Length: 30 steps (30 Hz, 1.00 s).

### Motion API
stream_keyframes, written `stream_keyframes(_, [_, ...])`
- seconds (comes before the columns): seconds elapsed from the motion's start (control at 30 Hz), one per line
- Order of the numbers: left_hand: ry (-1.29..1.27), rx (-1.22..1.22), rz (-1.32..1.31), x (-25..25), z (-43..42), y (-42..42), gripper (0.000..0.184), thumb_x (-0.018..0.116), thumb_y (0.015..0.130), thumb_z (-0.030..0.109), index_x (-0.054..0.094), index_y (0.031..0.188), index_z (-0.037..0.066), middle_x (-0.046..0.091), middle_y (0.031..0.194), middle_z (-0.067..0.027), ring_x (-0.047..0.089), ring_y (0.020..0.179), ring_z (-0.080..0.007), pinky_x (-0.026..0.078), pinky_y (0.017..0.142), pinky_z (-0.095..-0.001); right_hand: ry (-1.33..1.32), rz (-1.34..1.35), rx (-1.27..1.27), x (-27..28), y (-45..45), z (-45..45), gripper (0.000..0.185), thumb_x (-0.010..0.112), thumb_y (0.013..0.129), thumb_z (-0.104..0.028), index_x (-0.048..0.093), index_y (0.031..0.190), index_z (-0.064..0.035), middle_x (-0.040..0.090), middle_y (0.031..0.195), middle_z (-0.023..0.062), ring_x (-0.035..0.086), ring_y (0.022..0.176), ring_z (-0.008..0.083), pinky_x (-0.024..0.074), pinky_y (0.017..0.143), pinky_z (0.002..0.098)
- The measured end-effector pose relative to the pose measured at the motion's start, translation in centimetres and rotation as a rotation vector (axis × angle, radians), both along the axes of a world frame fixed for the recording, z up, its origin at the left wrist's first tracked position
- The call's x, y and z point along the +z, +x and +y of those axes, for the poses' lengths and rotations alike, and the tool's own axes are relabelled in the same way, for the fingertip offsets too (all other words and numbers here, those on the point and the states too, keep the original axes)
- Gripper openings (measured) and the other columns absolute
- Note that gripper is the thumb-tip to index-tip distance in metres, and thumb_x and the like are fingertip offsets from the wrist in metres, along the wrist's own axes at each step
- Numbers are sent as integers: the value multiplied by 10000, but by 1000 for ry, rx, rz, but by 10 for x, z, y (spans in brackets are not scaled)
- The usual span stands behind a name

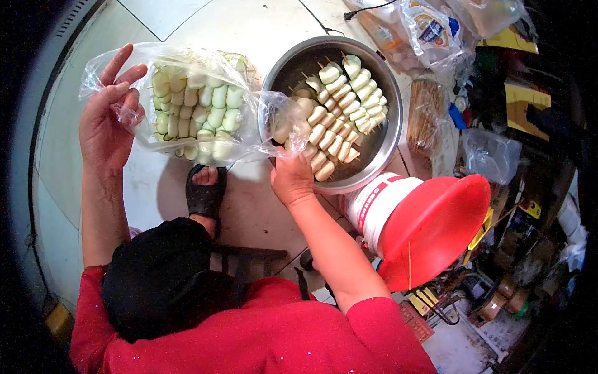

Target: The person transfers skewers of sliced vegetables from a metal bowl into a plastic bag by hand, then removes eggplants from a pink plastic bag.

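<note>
A clear plastic bag lies stretched over the floor at the upper left, with rows of pale green pieces in it, some on thin sticks. My left hand is at the bag's left end, its lower fingers curled on the film and its upper fingers raised and apart. At the other end, my right hand pinches the film beside the rim of a metal basin. Skewers of pale, thick round pieces lie in the basin, and part of the bag overlaps its left side.
Below the basin stands a white bucket with a large red basin tilted against it. A bundle of thin sticks lies to the right. Plastic bags and clutter fill the right side. A sandalled foot rests below the bag.
</note>
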<state>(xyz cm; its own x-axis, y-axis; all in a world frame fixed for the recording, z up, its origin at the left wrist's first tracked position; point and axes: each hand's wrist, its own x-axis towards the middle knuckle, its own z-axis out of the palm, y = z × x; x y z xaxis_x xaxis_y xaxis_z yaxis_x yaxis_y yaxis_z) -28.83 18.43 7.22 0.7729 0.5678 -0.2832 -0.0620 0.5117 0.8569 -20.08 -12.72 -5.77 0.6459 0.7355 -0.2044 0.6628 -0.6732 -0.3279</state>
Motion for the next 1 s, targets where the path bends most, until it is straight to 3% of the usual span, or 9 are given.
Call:
stream_keyframes(0.07, [8,25,20,-1,1,-2,579,518,819,65,350,1365,-22,623,1092,-144,418,533,-28,421,511,-178,-28,-49,10,-3,-3,-1,127,515,779,-90,594,861,-33,573,831,141,560,803,318,454,704,423])
stream_keyframes(0.2, [-6,41,28,-2,0,0,578,520,820,66,351,1366,-19,624,1086,-137,419,537,-28,425,512,-176,-83,-25,37,0,-8,-13,171,480,788,-81,588,913,-35,572,827,129,558,798,304,453,701,424])
stream_keyframes(0.27, [5,19,14,-4,0,0,577,521,824,73,350,1367,-18,621,1089,-134,421,543,-25,425,511,-175,-104,7,18,2,-14,-26,371,642,656,-95,563,1016,-53,541,842,115,541,829,306,445,758,406])
stream_keyframes(0.63, [-22,24,-16,-7,2,-4,568,515,835,66,341,1369,-19,613,1096,-137,419,544,-29,410,509,-176,-139,-20,104,22,-30,-112,316,541,737,-85,590,1045,-139,566,847,32,557,865,242,417,754,389])
stream_keyframes(1.0, [-27,42,-14,-8,3,-9,564,530,827,75,365,1359,-12,612,1086,-139,416,541,-28,407,512,-176,-222,-116,168,29,-16,-182,252,521,758,-142,619,990,-142,576,957,35,535,953,221,407,842,377])
